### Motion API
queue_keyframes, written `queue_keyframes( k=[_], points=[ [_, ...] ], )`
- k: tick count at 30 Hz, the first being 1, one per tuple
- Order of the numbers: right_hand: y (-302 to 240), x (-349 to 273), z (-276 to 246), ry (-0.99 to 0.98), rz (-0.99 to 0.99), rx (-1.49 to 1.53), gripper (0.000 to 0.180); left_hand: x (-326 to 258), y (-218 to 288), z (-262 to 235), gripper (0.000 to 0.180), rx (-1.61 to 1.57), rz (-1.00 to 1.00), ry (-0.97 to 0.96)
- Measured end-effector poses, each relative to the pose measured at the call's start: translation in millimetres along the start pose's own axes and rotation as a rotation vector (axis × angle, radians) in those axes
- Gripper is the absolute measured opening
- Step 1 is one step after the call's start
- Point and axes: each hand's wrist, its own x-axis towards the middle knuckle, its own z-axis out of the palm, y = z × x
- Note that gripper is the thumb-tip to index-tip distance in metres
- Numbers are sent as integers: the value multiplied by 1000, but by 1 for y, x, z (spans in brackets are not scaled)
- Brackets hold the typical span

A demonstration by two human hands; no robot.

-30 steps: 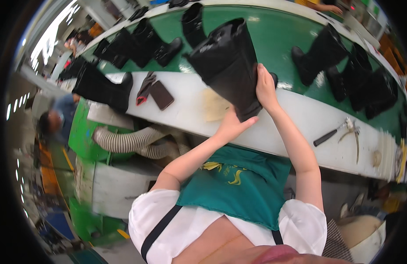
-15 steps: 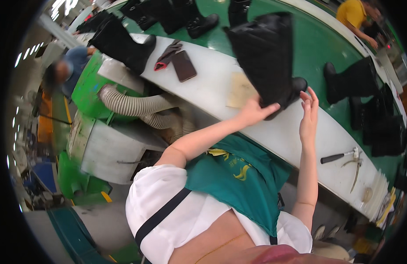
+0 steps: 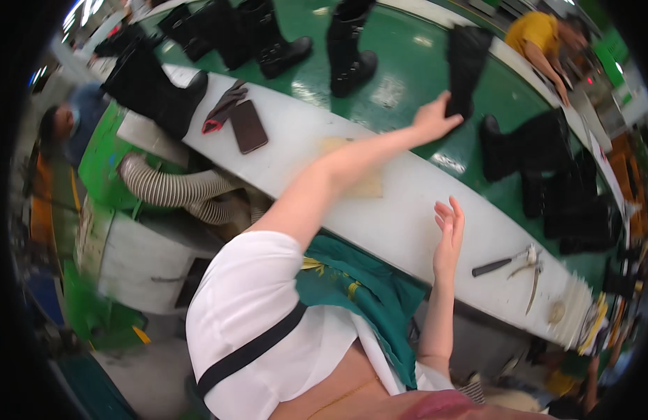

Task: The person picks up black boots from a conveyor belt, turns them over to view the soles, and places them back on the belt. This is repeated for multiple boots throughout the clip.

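My left hand (image 3: 436, 119) reaches far out over the green conveyor belt (image 3: 408, 77) and grips the lower end of a tall black boot (image 3: 467, 59), which stands upright on the belt. My right hand (image 3: 449, 231) hovers open over the white worktable (image 3: 401, 224), fingers spread, holding nothing. A tan flat piece (image 3: 369, 185) lies on the table under my left forearm.
More black boots (image 3: 268, 35) stand on the belt, with another group (image 3: 562, 196) at the right. A dark flat case (image 3: 248, 126) and gloves (image 3: 222, 108) lie on the table's left; a black-handled tool (image 3: 495, 266) and pliers (image 3: 531, 262) lie right. A ribbed hose (image 3: 177, 189) runs below. A person in yellow (image 3: 541, 31) works beyond.
Both hands held the boot over the white table before. My left hand has carried it out onto the green belt, and my right hand has let go and dropped back, open.
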Motion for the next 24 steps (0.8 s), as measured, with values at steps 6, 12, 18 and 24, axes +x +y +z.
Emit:
queue_keyframes(
  k=[6, 12, 18, 24],
  points=[
    [20, -3, 0, -28, -13, -39, 40, -18, -44, 18, 81, 42, -192, -222],
    [19, -1, 0, -8, 4, -67, 39, -54, -13, -91, 62, 21, 2, -407],
    [9, -1, 0, -23, 36, -52, 38, -54, -55, -210, 37, 24, 104, 333],
    [26, 4, -3, -40, 19, -2, 37, 2, -105, -207, 96, 348, -8, 290]
  ],
)
